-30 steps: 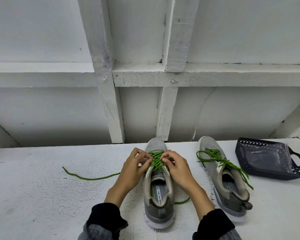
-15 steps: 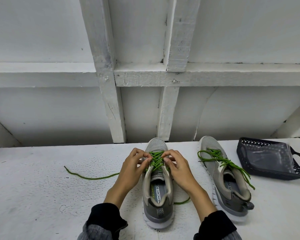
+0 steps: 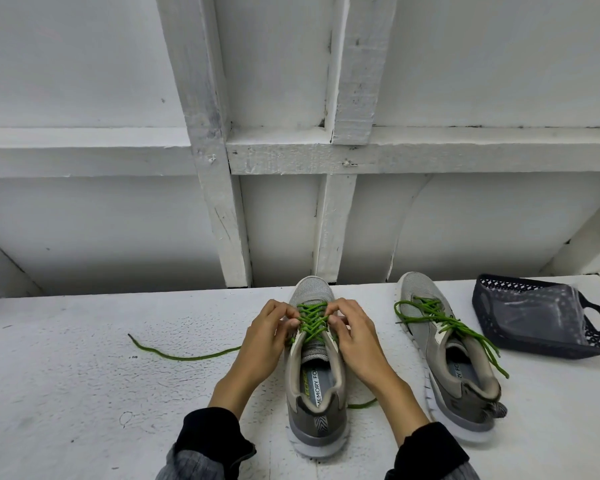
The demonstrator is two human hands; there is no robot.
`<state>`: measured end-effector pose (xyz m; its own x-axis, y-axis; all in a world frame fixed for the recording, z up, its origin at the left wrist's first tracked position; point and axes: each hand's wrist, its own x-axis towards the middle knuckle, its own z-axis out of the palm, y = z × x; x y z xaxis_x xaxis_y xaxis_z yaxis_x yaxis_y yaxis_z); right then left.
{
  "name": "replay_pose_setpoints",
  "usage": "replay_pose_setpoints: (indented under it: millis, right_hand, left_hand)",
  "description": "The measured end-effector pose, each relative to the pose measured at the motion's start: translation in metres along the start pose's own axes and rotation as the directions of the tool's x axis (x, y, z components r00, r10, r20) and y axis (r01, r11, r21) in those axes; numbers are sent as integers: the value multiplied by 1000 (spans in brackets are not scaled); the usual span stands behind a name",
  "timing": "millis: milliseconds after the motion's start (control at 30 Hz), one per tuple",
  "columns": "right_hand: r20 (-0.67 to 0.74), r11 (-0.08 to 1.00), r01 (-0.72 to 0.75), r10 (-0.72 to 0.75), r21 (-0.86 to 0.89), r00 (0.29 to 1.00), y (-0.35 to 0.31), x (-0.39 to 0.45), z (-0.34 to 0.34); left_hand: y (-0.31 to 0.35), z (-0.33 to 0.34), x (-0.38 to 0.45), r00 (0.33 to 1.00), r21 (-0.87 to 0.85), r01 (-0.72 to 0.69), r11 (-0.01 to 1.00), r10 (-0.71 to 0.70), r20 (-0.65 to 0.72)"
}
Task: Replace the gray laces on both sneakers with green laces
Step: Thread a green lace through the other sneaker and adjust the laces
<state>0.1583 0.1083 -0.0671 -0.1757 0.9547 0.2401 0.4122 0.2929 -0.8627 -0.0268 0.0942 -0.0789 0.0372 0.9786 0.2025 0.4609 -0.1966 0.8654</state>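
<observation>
Bare workshop-like space – rough white-painted timber framing [image 3: 219, 161], white speckled bench [image 3: 66, 375]

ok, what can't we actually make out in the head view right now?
- Upper eyelets of the near sneaker: covered by the left hand and right hand, so whether the green lace is pinched is unclear.
- Lace tail on the right: passes behind the right forearm.
- Dark basket: contents unreadable through the crumpled clear plastic.
- Far sneaker: insole print partly hidden by its collar.
</observation>
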Motion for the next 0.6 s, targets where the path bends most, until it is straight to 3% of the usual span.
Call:
replay_pose_setpoints:
  millis: [133, 367, 600]
  right_hand:
    - [-53, 999, 27, -25, 37, 998, 0, -5, 5]
    - [19, 987, -48, 46, 150, 999, 3, -2, -1]
    - [-25, 983, -41, 46, 178, 999, -2, 1, 0]
  left_hand:
    - [-3, 0, -1, 1000, -46, 10, 999, -10, 11]
    - [-3, -1, -5, 999, -113, 53, 992, -53, 8]
    - [2, 2, -5, 998, -45, 31, 998, -34, -54]
